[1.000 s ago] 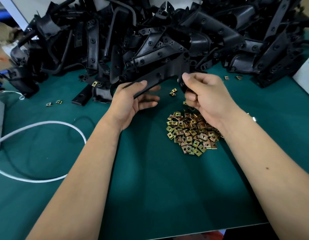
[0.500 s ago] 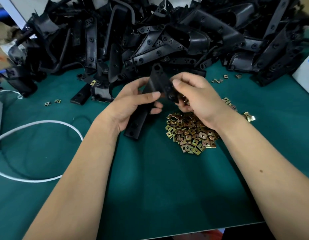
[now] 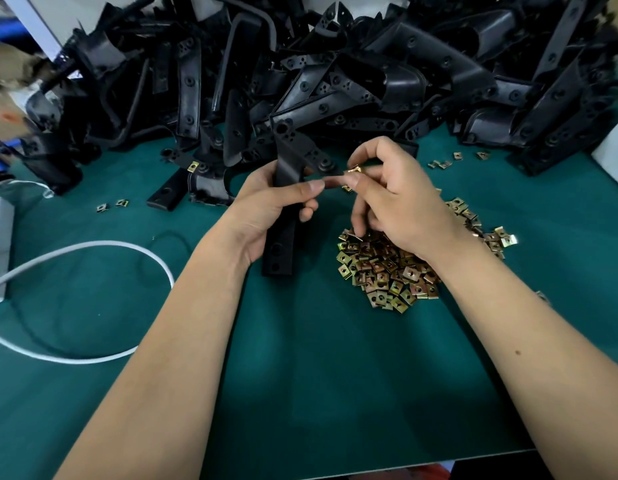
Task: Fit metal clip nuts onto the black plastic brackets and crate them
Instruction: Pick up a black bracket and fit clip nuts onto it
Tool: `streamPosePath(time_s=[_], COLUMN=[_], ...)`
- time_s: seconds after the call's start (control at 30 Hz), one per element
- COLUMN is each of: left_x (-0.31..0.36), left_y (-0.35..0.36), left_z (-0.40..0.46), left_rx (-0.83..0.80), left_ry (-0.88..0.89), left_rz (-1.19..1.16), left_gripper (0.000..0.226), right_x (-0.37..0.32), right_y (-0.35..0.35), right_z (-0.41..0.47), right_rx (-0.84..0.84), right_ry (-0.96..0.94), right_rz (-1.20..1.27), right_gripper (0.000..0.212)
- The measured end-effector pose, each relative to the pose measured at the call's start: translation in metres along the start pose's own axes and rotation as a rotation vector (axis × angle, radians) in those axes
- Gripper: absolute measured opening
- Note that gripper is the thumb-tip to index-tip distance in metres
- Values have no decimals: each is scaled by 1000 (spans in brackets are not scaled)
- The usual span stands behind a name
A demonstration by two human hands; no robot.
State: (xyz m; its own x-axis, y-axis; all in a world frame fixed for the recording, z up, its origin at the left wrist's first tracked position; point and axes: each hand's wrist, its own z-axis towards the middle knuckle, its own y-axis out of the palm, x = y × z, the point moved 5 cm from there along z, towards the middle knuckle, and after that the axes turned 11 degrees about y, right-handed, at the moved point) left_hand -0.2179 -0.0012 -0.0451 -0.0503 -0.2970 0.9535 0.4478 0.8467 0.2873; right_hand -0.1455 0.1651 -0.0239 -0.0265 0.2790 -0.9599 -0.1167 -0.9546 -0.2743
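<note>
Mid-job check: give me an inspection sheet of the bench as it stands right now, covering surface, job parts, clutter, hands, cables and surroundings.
Surface: green mat, front edge visible.
Job's things: black plastic bracket held upright; one clip nut beside its upper tab; heap of clip nuts under the right wrist; large bracket pile at the back.
Clutter: stray clip nuts at left and others at back right.
Hands: left hand grips the bracket; right hand pinches the clip nut.
Cables: white cable looped at left.
Surroundings: white box edge at right; crate nothing seen.
</note>
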Motion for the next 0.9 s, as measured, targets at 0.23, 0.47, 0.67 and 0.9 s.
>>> streamPosePath(time_s=[0.23,0.47,0.67,0.9], left_x=[0,2,2,3], left_y=[5,9,13,13], left_z=[-2,-3,-4,-4], left_rx=[-26,-46,-115,-136], left_ry=[6,19,56,44], left_rz=[45,59,161,146], left_gripper=[27,30,34,40], right_x=[-6,0,5,6], right_y=[0,5,8,10], right_z=[-1,1,1,0], right_rx=[90,43,24,11], right_ry=[-118,7,81,109], right_rz=[-161,12,39,54], right_gripper=[4,10,11,13])
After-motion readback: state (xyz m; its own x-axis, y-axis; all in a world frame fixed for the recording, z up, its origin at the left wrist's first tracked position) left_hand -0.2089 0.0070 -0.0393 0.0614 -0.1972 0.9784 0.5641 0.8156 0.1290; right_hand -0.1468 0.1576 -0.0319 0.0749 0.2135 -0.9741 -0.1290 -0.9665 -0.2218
